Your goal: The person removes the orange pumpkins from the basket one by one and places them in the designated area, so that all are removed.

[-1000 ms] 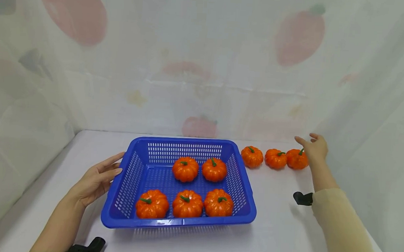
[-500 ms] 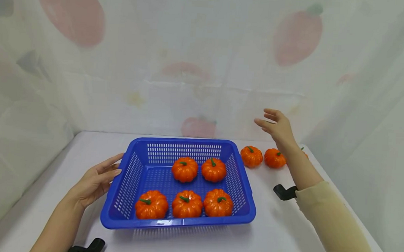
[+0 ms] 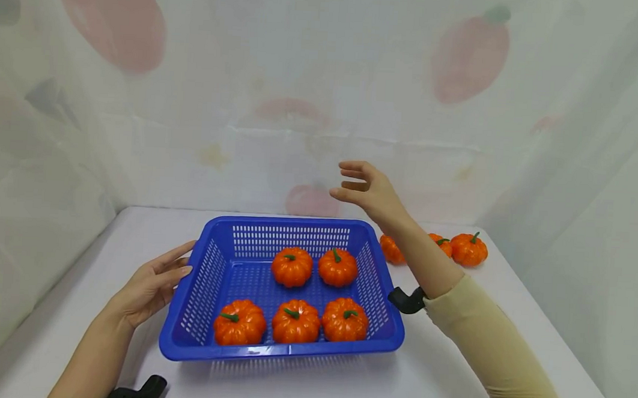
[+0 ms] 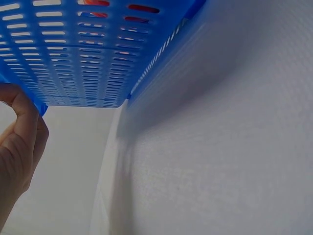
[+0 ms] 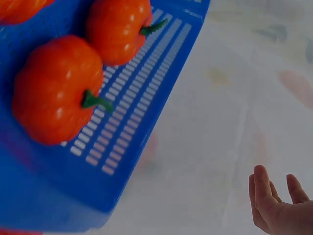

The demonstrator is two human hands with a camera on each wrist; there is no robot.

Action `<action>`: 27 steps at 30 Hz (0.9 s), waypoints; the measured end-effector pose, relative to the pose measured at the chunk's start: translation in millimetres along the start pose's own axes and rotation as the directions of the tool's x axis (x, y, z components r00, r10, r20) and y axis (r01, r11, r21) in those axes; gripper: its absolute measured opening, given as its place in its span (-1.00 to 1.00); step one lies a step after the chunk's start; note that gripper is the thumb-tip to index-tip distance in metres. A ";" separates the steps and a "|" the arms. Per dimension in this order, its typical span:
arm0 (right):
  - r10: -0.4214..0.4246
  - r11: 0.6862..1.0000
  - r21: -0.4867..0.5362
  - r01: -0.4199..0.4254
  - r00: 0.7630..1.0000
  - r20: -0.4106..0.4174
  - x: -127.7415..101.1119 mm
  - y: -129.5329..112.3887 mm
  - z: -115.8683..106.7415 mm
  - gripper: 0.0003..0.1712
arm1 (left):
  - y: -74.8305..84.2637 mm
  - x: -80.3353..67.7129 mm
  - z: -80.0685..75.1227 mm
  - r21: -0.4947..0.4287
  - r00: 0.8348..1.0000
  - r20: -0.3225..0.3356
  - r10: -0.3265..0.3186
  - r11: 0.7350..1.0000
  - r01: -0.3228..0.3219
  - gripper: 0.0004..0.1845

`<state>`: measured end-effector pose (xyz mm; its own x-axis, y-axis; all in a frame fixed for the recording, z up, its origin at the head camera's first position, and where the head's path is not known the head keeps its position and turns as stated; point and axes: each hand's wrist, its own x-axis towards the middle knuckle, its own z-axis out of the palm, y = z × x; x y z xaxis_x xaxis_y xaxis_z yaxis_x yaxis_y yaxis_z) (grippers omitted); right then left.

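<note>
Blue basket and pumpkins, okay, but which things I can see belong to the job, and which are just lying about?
Seemingly part of the job:
blue basket
five pumpkins inside it
three pumpkins on the table, right of it
left hand, at its rim
right hand, holding nothing

Probably just surroundings:
the table
printed sheet behind

Blue perforated plastic basket [image 3: 281,353]: free space back left, open from above. Two orange ribbed pumpkins [image 3: 292,268] block back centre-right; three matching pumpkins [image 3: 296,324] line the front.
</note>
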<state>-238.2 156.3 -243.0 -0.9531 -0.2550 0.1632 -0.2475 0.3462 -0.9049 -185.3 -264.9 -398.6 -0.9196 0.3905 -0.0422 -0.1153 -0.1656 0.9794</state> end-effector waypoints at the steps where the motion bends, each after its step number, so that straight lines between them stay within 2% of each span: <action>1: -0.011 1.000 0.003 0.010 1.000 0.020 0.8 -2.1 5.3 -0.31 | 0.0 -0.2 0.0 -0.001 1.000 -0.001 -0.001 1.000 0.001 -0.39; 5: -0.039 0.999 0.015 0.038 0.995 0.093 2.3 -9.4 26.8 -0.36 | 0.8 -1.3 0.0 -0.010 1.000 0.000 -0.001 1.000 0.001 -0.39; 10: -0.037 0.999 0.027 0.033 0.985 0.169 1.9 -16.2 52.2 -0.43 | 1.4 -1.9 0.5 -0.020 1.000 0.007 0.003 1.000 -0.003 -0.39; 15: -0.020 1.000 0.014 0.017 0.964 0.267 0.6 -21.6 77.4 -0.45 | 0.1 -1.9 1.5 -0.027 1.000 0.015 0.015 1.000 -0.015 -0.40; 22: 0.031 0.998 0.031 -0.051 0.894 0.447 3.2 -19.8 113.2 -0.47 | 0.8 -1.4 0.5 -0.043 1.000 0.020 0.017 0.999 -0.016 -0.40; 27: 0.094 0.990 0.035 -0.136 0.826 0.556 5.1 -14.0 137.1 -0.51 | 0.5 -1.5 0.0 -0.044 0.999 0.036 0.020 0.999 -0.018 -0.41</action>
<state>-215.8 26.3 -283.4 -0.7132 -0.6803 -0.1687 -0.1098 0.3461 -0.9318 -183.9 -265.6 -398.1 -0.9075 0.4197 -0.0156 -0.1150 -0.2125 0.9704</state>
